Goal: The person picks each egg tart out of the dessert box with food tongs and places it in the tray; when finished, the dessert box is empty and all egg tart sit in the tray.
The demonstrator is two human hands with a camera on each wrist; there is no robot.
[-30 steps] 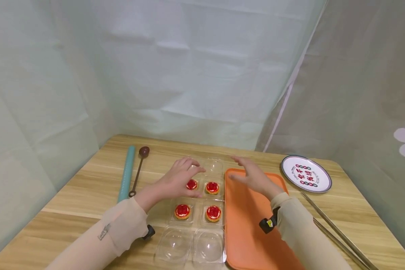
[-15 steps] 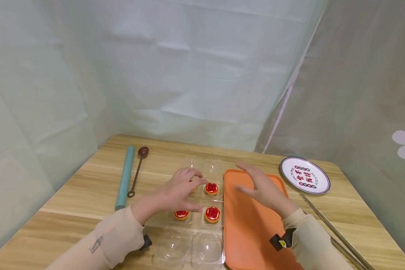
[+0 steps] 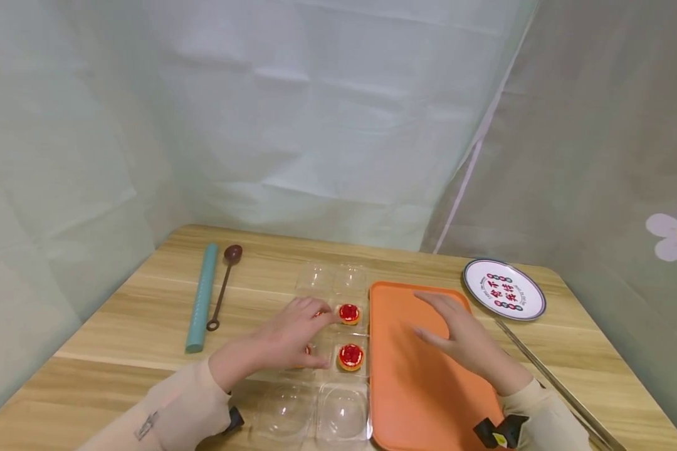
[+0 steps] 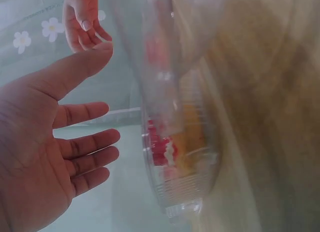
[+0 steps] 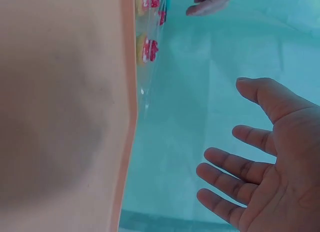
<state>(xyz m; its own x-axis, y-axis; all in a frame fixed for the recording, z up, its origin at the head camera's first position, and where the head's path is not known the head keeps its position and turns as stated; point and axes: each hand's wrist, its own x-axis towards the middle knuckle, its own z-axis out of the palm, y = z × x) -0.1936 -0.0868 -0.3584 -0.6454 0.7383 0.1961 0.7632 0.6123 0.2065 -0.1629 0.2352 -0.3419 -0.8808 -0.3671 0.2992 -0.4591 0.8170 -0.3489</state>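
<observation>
Clear plastic packaging with square compartments [image 3: 343, 410] lies with its lids folded out, holding small tarts topped in red [image 3: 350, 357]. Above its left-hand tarts hovers my left hand [image 3: 284, 335], fingers spread and holding nothing, partly hiding two tarts. In the left wrist view a gap separates that hand [image 4: 60, 137] from the plastic wall [image 4: 180, 192]. Over the orange tray [image 3: 412, 388], my right hand [image 3: 474, 341] is raised with thumb and fingers apart. The right wrist view shows this hand [image 5: 270, 162] clear of the tray [image 5: 65, 111], with nothing in it.
On the left lie a teal cylinder [image 3: 202, 297] and a dark long-handled spoon [image 3: 233, 254]. A white patterned plate [image 3: 504, 289] stands at the back right, with thin metal rods [image 3: 558, 383] in front of it. Pale curtains [image 3: 293, 125] surround the wooden table [image 3: 130, 338].
My right hand has moved right and toward me, away from the packaging. My left hand has come slightly lower in the head view and covers more of the left-hand tarts.
</observation>
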